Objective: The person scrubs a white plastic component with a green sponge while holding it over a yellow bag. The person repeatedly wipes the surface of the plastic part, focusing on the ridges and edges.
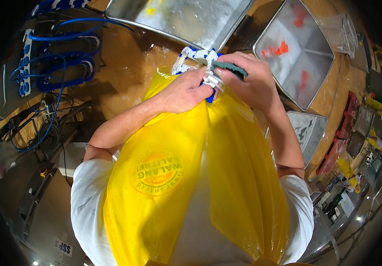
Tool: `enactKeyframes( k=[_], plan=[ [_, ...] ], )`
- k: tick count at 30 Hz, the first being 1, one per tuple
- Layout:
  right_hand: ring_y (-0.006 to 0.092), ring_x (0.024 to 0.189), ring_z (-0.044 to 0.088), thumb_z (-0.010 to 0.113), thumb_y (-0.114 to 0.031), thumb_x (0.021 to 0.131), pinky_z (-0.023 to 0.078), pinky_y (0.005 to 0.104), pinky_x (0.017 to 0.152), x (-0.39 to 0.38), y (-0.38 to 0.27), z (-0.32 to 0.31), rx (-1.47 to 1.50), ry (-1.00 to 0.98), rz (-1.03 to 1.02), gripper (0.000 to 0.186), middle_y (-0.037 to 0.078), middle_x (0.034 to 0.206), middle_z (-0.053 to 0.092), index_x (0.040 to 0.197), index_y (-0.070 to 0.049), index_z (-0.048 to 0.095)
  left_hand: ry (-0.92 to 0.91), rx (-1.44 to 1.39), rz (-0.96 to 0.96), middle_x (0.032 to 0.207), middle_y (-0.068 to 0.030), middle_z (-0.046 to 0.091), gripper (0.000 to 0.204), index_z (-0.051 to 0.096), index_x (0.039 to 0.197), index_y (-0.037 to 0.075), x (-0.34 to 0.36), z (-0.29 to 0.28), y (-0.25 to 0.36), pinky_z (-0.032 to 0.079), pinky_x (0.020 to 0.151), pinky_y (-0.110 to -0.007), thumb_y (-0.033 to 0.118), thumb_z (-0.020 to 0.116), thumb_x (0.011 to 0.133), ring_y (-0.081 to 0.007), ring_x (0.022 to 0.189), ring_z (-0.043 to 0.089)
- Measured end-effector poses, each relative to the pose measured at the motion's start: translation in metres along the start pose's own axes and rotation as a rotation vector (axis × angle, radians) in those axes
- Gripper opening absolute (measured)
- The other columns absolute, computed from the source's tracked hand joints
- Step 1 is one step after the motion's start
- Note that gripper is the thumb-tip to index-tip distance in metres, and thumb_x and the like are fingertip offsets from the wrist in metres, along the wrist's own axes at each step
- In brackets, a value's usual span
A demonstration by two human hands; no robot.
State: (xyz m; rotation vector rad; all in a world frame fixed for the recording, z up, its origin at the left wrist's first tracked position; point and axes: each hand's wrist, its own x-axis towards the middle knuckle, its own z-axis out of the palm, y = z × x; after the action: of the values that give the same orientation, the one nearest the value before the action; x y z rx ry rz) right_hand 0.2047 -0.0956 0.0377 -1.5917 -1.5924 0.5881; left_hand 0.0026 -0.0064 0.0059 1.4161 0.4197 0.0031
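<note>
My left hand [180,94] is closed around a white and blue segmented plastic piece [190,55], which looks like a length of jointed chain or belt. Part of it is hidden behind my fingers. Between the thumb and fingers of my right hand [256,82] is a dark green scouring pad [230,68], pressed against or right beside the plastic piece. Both hands meet in front of my yellow plastic apron [169,146].
Ahead stands a metal basin [232,32] of foamy water. A second metal basin [320,57] at right holds suds and orange-red pieces. Nearby are a clear plastic container [339,37] and a grey tray [317,126]. Blue hoses [62,73] loop at left.
</note>
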Motion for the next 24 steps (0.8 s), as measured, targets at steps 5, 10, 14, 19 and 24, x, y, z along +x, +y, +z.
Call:
enactKeyframes(
  k=[5,10,14,19,24],
  plan=[
    [0.0330,0.080,0.073,0.085,-0.020,0.085,0.055,0.0374,0.076,0.007,-0.009,0.000,-0.152,-0.029,0.024,0.019,0.012,0.088,0.078,0.096,-0.006,0.079,-0.074,0.066,-0.006,0.095,-0.0034,0.068,0.020,0.064,0.111,0.005,0.005,-0.007,-0.012,0.052,0.084,-0.033,0.007,0.050,0.096,-0.0159,0.088,0.062],
    [0.0246,0.081,0.072,0.083,-0.004,0.086,0.057,0.0313,0.079,-0.005,-0.002,-0.010,0.254,-0.033,0.373,0.021,0.012,0.091,0.077,0.107,-0.003,0.080,-0.017,-0.308,0.064,0.097,-0.0030,0.068,0.017,0.063,0.111,0.004,0.003,-0.003,-0.015,0.052,0.086,-0.032,0.006,0.051,0.099,-0.0143,0.091,0.063],
    [0.0230,0.084,0.071,0.085,0.004,0.080,0.058,0.0309,0.079,-0.006,-0.016,-0.016,-0.098,0.055,0.118,0.030,0.010,0.096,0.075,0.107,-0.006,0.080,0.012,-0.298,0.005,0.098,-0.0039,0.068,0.015,0.063,0.111,0.004,0.002,-0.008,-0.011,0.052,0.087,-0.032,0.007,0.053,0.100,-0.0141,0.092,0.063],
    [0.0244,0.080,0.072,0.083,0.001,0.082,0.057,0.0340,0.073,-0.014,-0.015,-0.002,-0.101,0.073,0.176,0.027,0.009,0.093,0.075,0.107,-0.004,0.076,-0.004,-0.230,0.080,0.100,-0.0047,0.068,0.025,0.062,0.116,0.003,0.005,-0.008,-0.016,0.051,0.088,-0.031,0.004,0.048,0.096,-0.0140,0.094,0.062],
    [0.0206,0.079,0.073,0.074,0.003,0.087,0.057,0.0314,0.077,-0.027,0.003,-0.003,0.088,-0.053,0.326,0.026,0.011,0.094,0.077,0.113,-0.002,0.072,0.010,-0.379,0.017,0.100,-0.0076,0.069,0.029,0.060,0.119,0.000,0.003,-0.008,-0.014,0.050,0.091,-0.033,0.004,0.046,0.093,-0.0174,0.094,0.063]
  ],
)
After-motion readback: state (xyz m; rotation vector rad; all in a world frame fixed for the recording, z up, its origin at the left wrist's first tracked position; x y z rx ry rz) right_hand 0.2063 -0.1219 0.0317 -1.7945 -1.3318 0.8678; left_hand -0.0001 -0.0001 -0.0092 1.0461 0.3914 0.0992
